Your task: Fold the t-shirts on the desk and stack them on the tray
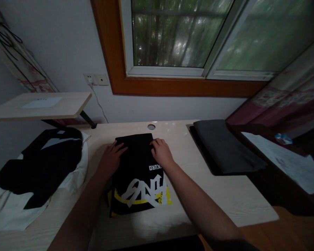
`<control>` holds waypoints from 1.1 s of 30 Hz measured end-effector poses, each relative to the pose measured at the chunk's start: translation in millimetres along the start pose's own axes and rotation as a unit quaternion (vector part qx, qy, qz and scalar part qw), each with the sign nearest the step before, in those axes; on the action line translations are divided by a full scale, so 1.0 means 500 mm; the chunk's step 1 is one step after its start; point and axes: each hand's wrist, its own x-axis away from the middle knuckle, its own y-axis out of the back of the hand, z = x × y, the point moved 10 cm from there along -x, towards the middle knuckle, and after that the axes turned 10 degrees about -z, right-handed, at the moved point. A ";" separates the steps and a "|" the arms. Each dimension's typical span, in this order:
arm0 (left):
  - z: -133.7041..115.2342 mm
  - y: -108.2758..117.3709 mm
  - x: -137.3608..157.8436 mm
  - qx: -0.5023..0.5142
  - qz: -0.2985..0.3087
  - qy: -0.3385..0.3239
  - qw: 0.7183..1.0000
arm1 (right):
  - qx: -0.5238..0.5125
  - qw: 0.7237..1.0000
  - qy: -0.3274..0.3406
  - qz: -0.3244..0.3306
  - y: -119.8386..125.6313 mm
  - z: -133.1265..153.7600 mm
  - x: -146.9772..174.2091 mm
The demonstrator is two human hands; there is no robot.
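Note:
A black T-shirt (134, 157) with white lettering and a yellow print lies folded in a rectangle on the desk in front of me. My left hand (110, 158) rests on its left edge near the far corner, fingers spread on the cloth. Across from it, my right hand (161, 152) touches the right edge at about the same height. Its fingers are slightly bent and apart, with the tips on the fabric. The shirt's lower layers stick out a little at the near left side.
On the left, loose black and white clothes (54, 164) are heaped below a small raised shelf (75, 104). Folded dark grey and black cloth (225, 146) lies at the desk's right side. Beyond the desk (191, 195) are a wall socket (95, 79) and a window (178, 42).

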 end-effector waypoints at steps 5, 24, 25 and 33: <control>0.002 0.008 -0.004 0.016 -0.009 0.007 1.000 | 0.000 1.000 0.000 0.003 -0.003 -0.001 -0.001; -0.068 0.019 -0.004 0.059 -0.050 -0.078 0.994 | -0.046 0.997 0.053 -0.018 0.026 0.044 0.001; -0.079 0.008 -0.002 0.061 -0.039 -0.087 0.994 | -0.066 0.995 0.067 -0.021 0.025 0.055 0.003; -0.067 -0.045 0.002 0.028 0.014 -0.051 0.998 | -0.074 0.986 0.141 0.050 -0.031 0.101 0.029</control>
